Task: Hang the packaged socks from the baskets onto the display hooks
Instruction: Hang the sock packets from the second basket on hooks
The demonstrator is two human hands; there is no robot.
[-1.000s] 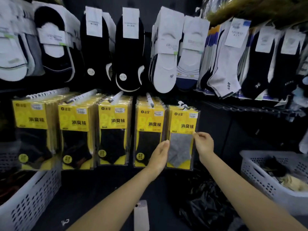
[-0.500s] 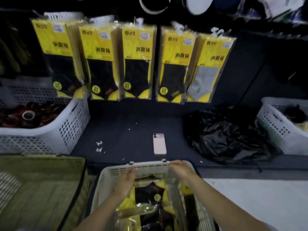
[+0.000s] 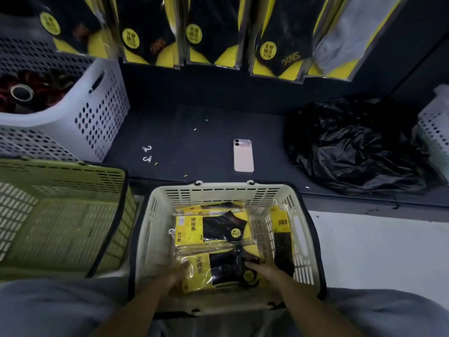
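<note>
Upper left stands one white basket (image 3: 97,113); lower left, one green basket (image 3: 60,215). Five rows of hanging packs (image 3: 213,32) span the top. In the cream basket (image 3: 218,190) at bottom centre, the left hand (image 3: 176,273), its fingers too blurred to tell, and the right hand (image 3: 264,269), fingers straight, touch the nearest sock pack (image 3: 218,271). Further right lie one phone (image 3: 243,155) and one black bag (image 3: 352,147).

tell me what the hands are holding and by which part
Both hands are on the nearest sock pack in the cream basket: left hand at its left edge, right hand at its right end. Too blurred to tell a real grip.
</note>
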